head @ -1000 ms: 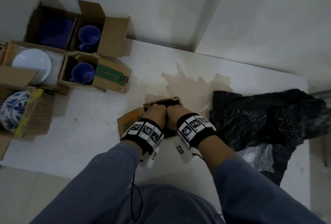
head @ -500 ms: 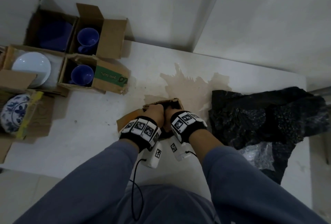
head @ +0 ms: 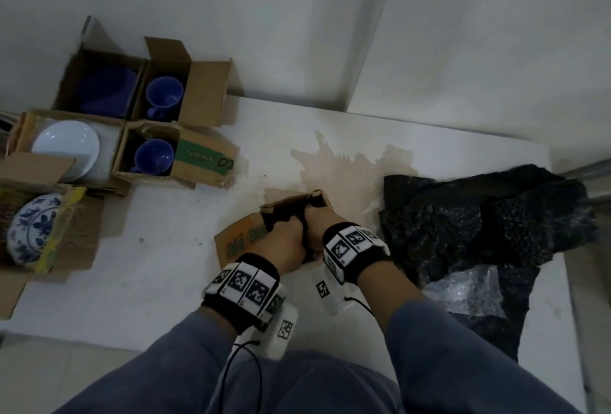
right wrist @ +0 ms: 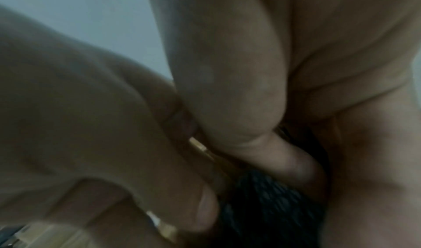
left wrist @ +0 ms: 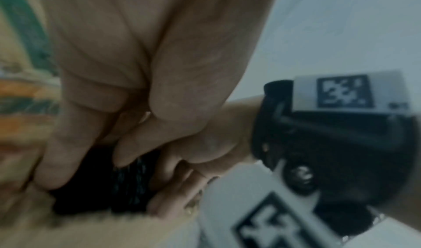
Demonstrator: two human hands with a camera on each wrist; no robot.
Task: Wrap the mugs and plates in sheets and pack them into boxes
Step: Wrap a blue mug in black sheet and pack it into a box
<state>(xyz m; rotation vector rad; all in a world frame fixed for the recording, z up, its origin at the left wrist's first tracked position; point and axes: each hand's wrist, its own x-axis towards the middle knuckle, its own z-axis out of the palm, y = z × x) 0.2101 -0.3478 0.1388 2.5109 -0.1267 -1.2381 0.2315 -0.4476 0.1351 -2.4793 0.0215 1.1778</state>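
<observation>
Now both hands, the left hand (head: 285, 245) and right hand (head: 322, 226), squeeze the black bundle (head: 287, 215) straight down inside the small box (head: 243, 240).

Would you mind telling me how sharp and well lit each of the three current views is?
Head view: dim but fairly sharp, boxes and left hand readable. Left wrist view: soft, cardboard smeared by blur at the left edge. Right wrist view: darkest, right hand close and out of focus.
</observation>
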